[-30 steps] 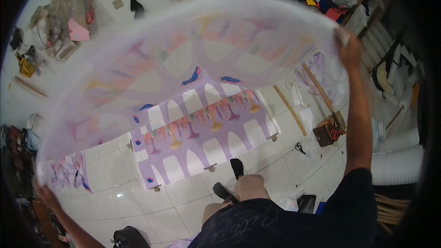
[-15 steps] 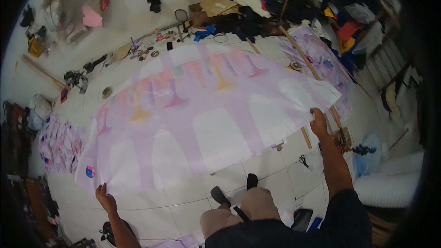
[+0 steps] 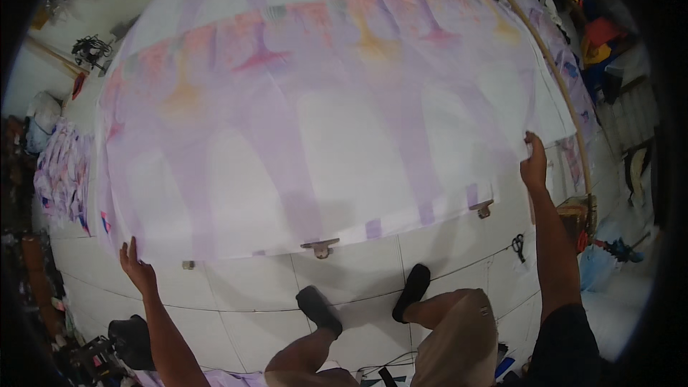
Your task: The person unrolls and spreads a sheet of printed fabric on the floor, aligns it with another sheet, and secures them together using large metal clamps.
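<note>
The right hand [image 3: 533, 163] pinches a lilac-and-white sheet [image 3: 344, 125] by its edge at three o'clock; at eight, the left hand [image 3: 138, 270] meets it, fingers slightly apart, any pinch unclear. The sheet spreads toward twelve.

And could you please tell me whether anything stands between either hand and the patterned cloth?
Nothing visible does: the left hand and right hand both meet the edge of the cloth directly. The metal clips show along the near side, between the hands, blocking neither.
</note>
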`<state>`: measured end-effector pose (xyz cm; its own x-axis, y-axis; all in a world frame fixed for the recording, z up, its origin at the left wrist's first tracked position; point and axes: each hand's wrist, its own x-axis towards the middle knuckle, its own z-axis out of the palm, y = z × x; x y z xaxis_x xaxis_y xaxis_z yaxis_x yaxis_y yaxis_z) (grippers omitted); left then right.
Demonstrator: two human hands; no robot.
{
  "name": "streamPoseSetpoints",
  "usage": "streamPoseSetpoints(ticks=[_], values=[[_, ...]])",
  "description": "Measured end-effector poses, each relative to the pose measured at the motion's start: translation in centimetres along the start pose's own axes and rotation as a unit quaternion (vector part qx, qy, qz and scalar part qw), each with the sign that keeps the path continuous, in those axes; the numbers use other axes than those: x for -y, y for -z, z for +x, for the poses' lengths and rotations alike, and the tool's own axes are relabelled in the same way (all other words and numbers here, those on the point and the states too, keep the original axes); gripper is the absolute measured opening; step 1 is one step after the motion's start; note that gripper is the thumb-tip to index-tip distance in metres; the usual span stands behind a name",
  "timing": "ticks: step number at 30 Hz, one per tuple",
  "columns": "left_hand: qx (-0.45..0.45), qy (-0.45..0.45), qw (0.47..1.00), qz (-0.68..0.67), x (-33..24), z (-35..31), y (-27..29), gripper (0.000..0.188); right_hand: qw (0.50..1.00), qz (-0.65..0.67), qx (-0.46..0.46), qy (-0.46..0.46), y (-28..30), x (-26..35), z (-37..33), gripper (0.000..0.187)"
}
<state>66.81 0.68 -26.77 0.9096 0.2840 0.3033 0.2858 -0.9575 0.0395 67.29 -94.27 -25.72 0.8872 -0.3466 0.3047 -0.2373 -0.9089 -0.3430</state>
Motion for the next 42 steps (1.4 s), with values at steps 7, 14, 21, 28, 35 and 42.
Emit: streamPoseSetpoints(ticks=[7, 14, 21, 28, 35, 42], values=[[-0.03, -0.005, 0.999, 0.01, 0.4, 0.1, -13.0, 0.068, 0.996, 0.04, -0.071, 0.031, -13.1, -2.3, -0.5, 0.045], [0.005, -0.003, 0.999, 0.032, -0.5, -1.4, -22.1, 0.062, 0.998, 0.016, -0.054, 0.029, -19.2, -4.2, -1.8, 0.041], [0.06, 0.036, 0.996, 0.047, 0.4, -3.4, -27.3, 0.056, 0.998, -0.007, 0.024, 0.052, -22.6, -5.3, -6.9, 0.037], [0.15, 0.032, 0.986, 0.06, 3.3, -8.5, -31.0, 0.063, 0.993, -0.07, 0.086, 0.031, -25.1, -9.3, -13.5, 0.031], [0.158, 0.039, 0.986, 0.037, 3.9, -9.5, -33.1, 0.061, 0.993, -0.068, 0.079, 0.051, -27.1, -11.6, -17.7, 0.031], [0.038, 0.005, 0.998, 0.043, 3.6, -4.5, -34.3, 0.048, 0.988, -0.122, 0.09, 0.027, -28.1, -10.7, -16.8, 0.019]])
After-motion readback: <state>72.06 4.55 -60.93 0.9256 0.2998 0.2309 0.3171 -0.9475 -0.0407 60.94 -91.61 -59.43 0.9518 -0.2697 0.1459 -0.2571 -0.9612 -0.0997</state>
